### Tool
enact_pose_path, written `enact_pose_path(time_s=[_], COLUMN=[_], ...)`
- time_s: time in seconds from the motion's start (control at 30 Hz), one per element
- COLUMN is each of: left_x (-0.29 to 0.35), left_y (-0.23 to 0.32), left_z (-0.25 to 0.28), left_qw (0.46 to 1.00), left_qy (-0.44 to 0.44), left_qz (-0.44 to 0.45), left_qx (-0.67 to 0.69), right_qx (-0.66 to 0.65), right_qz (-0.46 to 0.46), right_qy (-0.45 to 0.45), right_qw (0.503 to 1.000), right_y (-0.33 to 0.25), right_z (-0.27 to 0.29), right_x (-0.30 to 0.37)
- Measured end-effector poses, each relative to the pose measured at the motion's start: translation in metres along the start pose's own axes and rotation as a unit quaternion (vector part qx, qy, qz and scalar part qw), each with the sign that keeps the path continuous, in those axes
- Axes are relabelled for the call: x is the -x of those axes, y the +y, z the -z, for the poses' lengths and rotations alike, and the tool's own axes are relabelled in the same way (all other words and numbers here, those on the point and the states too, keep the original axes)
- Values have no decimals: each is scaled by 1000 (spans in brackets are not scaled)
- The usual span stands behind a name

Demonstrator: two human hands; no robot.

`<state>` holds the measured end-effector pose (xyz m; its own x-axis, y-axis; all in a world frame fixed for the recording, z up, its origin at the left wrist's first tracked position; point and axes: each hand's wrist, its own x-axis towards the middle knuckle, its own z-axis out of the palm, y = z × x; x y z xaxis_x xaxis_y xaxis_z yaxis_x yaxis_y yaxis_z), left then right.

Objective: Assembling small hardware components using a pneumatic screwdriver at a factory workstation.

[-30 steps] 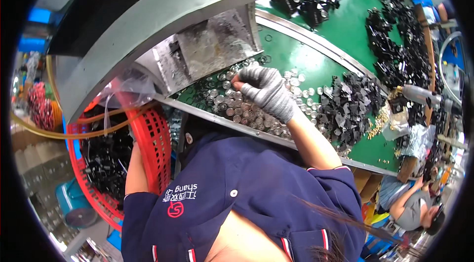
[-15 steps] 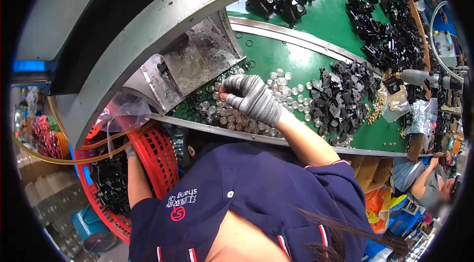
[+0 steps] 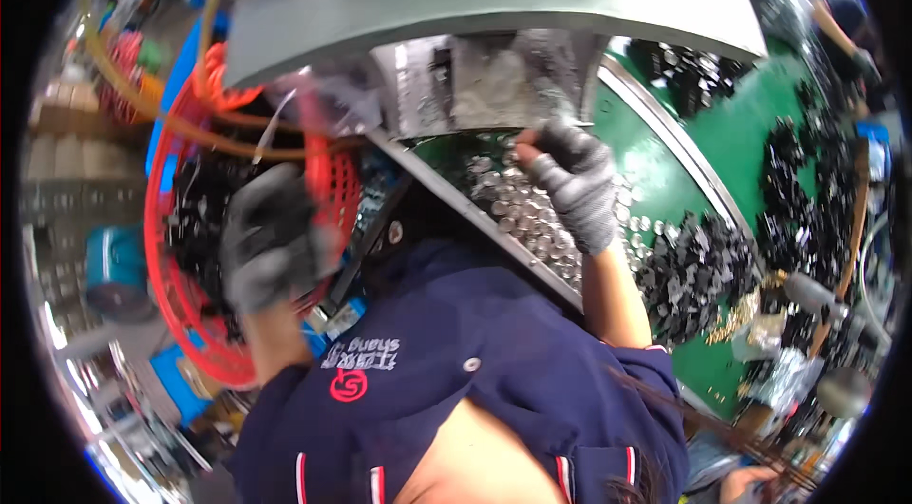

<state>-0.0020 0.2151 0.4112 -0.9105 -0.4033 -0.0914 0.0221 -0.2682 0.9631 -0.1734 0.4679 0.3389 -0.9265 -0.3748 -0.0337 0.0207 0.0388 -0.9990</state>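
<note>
My right hand, in a grey knit glove, rests on a heap of small round silver metal parts on the green table, fingers curled near a clear plastic sheet. What its fingertips pinch is too small to tell. My left hand, also gloved and blurred, is raised at the rim of a red plastic basket that holds black parts. Its fingers look curled; whether it holds anything is unclear.
A grey curved guard arches over the table. Piles of black plastic parts lie on the green surface to the right. Yellow hoses run at the left. Another person's arm shows at far right.
My left hand has come up from beside the basket into view over its rim. The view has swung; my right hand stays on the silver parts.
</note>
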Motion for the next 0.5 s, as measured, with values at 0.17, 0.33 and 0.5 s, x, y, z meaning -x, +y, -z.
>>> enact_pose_path(time_s=[0.17,0.33,0.5], left_x=[-60,-80,-86], left_y=[-79,-99,-95], left_z=[-66,-93,-107], left_qw=[966,970,956], left_qy=[-173,-239,-239], left_qz=[142,38,-54], left_qx=[127,-8,-164], right_qx=[-74,-54,-1], right_qz=[-36,9,49], right_qy=[58,123,110], right_qw=[995,991,993], right_y=[-14,-24,-28], right_z=[14,13,2], right_x=[18,36,24])
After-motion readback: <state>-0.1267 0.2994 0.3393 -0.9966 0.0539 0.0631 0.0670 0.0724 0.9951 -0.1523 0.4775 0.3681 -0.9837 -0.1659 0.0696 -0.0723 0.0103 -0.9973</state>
